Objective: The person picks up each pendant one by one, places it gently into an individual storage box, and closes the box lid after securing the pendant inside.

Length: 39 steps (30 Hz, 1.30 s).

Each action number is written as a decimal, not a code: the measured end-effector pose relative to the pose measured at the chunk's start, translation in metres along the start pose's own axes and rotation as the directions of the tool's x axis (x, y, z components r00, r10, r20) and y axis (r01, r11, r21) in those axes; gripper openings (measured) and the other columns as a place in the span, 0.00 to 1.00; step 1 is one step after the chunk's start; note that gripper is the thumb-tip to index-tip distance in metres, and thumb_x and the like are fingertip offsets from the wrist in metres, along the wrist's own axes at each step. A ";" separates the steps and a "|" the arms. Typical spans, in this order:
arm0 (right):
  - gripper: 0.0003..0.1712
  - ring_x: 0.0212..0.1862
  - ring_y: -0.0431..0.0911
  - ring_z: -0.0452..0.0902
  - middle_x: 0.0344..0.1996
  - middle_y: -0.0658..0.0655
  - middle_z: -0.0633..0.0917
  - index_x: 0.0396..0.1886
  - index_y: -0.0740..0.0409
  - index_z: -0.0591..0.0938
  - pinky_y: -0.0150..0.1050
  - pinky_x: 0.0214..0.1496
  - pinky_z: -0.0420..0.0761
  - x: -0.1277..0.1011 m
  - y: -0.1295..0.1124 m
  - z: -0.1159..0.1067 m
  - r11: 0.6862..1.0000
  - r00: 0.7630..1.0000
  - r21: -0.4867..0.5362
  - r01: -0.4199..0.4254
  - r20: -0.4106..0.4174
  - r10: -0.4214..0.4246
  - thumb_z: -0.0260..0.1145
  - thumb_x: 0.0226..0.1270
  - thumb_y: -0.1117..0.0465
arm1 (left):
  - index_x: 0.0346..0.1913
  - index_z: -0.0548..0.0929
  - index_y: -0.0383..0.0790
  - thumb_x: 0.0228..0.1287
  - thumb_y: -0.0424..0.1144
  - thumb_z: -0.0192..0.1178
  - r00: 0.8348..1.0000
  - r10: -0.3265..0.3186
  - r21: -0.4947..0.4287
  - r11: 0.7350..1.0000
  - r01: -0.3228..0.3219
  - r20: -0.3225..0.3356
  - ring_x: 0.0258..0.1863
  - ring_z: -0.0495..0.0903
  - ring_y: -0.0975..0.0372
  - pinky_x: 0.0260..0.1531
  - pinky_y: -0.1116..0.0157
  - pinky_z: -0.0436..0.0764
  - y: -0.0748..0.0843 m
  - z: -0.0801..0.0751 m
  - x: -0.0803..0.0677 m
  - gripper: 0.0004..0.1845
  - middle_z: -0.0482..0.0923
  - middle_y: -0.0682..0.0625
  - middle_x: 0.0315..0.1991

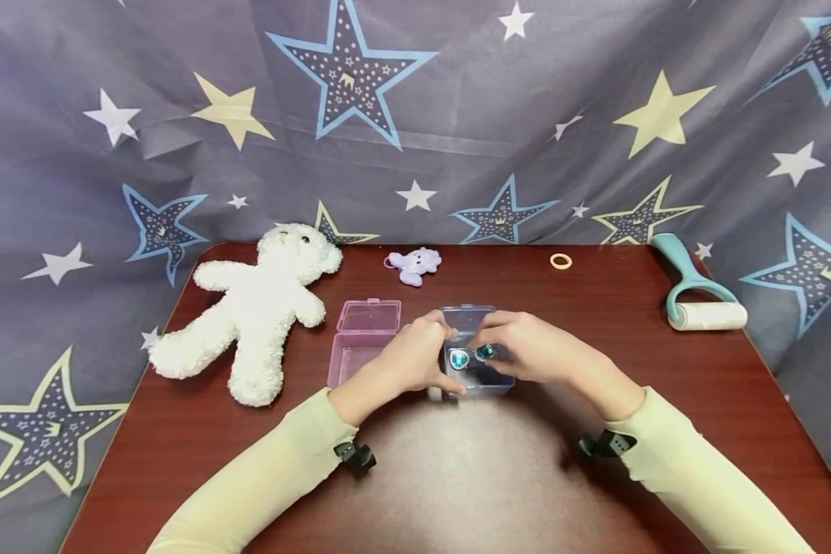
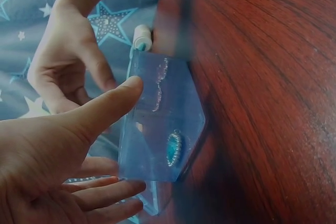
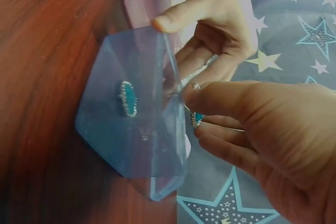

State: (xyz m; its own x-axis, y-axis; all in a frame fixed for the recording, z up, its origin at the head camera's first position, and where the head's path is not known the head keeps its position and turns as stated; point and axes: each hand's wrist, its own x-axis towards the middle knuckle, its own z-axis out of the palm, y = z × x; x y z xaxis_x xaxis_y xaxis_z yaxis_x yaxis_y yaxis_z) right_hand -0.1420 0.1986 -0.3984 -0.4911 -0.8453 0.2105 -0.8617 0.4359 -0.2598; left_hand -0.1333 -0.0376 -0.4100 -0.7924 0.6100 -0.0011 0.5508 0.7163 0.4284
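Your left hand (image 1: pixel 408 360) clasps the blue box (image 1: pixel 476 378), thumb on its near wall, steadying it. Your right hand (image 1: pixel 526 350) pinches 1 teal gem (image 1: pixel 485 352) over the box, beside the gem inside (image 1: pixel 459 358).

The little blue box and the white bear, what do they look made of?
The blue box looks like thin translucent plastic, glossy: a teal jewel inside shows through its wall. The white bear looks like soft plush fabric with a fuzzy, matte pile. The table looks like polished dark wood or a wood-look veneer, with visible grain.
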 end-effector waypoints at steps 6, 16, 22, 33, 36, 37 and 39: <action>0.12 0.40 0.43 0.83 0.39 0.52 0.85 0.44 0.55 0.91 0.37 0.40 0.87 0.007 -0.006 0.005 1.000 0.993 -0.014 -0.028 0.119 0.030 0.80 0.61 0.65 | 0.59 0.88 0.30 0.39 0.56 0.89 1.000 -0.011 -0.001 1.000 0.011 0.000 0.49 0.89 0.46 0.57 0.51 0.89 -0.003 0.000 -0.001 0.46 0.85 0.40 0.55; 0.10 0.42 0.42 0.83 0.39 0.52 0.88 0.42 0.57 0.91 0.37 0.45 0.87 0.013 -0.005 0.012 1.000 0.973 0.001 -0.006 0.229 0.006 0.79 0.61 0.68 | 0.60 0.87 0.30 0.40 0.57 0.89 1.000 -0.003 0.010 1.000 0.003 0.000 0.50 0.88 0.48 0.58 0.52 0.88 -0.004 0.002 0.000 0.47 0.86 0.40 0.57; 0.10 0.37 0.40 0.81 0.35 0.51 0.86 0.39 0.56 0.91 0.33 0.38 0.84 0.013 -0.003 0.015 1.000 0.965 -0.025 0.005 0.264 0.002 0.79 0.59 0.70 | 0.60 0.87 0.30 0.41 0.56 0.88 1.000 -0.005 -0.005 1.000 0.005 0.007 0.51 0.88 0.47 0.58 0.52 0.88 -0.002 0.002 -0.001 0.46 0.84 0.40 0.57; 0.08 0.32 0.38 0.78 0.31 0.51 0.84 0.37 0.55 0.91 0.29 0.35 0.81 0.015 0.001 0.022 1.000 0.950 -0.028 0.010 0.311 -0.001 0.80 0.59 0.69 | 0.57 0.89 0.30 0.40 0.56 0.89 1.000 0.007 -0.002 1.000 -0.007 -0.007 0.48 0.89 0.48 0.55 0.52 0.89 -0.001 0.001 -0.001 0.44 0.84 0.40 0.55; 0.08 0.32 0.38 0.78 0.32 0.51 0.85 0.37 0.55 0.91 0.31 0.36 0.82 0.016 0.001 0.023 0.999 0.944 -0.036 0.007 0.330 0.005 0.80 0.59 0.69 | 0.58 0.88 0.31 0.40 0.57 0.88 1.000 0.007 0.014 1.000 -0.006 -0.003 0.48 0.88 0.49 0.55 0.52 0.89 -0.001 0.001 0.000 0.44 0.84 0.41 0.55; 0.08 0.32 0.38 0.78 0.32 0.51 0.85 0.37 0.55 0.91 0.31 0.35 0.82 0.016 0.001 0.023 0.999 0.942 -0.037 0.005 0.336 0.007 0.80 0.59 0.69 | 0.59 0.88 0.31 0.40 0.57 0.88 1.000 0.004 0.018 1.000 -0.004 -0.001 0.48 0.88 0.49 0.55 0.52 0.89 0.000 0.001 0.000 0.45 0.84 0.41 0.55; 0.08 0.32 0.38 0.77 0.32 0.51 0.85 0.37 0.55 0.91 0.31 0.35 0.82 0.017 0.001 0.023 0.999 0.938 -0.036 0.003 0.346 0.010 0.80 0.59 0.68 | 0.59 0.88 0.31 0.41 0.57 0.88 1.000 0.001 0.020 1.000 -0.002 0.002 0.49 0.88 0.50 0.56 0.52 0.89 -0.001 0.001 0.000 0.45 0.84 0.41 0.55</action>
State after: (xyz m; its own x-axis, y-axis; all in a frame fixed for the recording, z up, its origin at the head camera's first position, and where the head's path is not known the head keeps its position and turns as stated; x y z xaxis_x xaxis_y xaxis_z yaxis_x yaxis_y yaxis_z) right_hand -0.1484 0.1777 -0.4167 -0.4250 -0.8957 -0.1310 -0.8672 0.4444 -0.2246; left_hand -0.1333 -0.0375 -0.4113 -0.7911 0.6117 -0.0021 0.5573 0.7221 0.4099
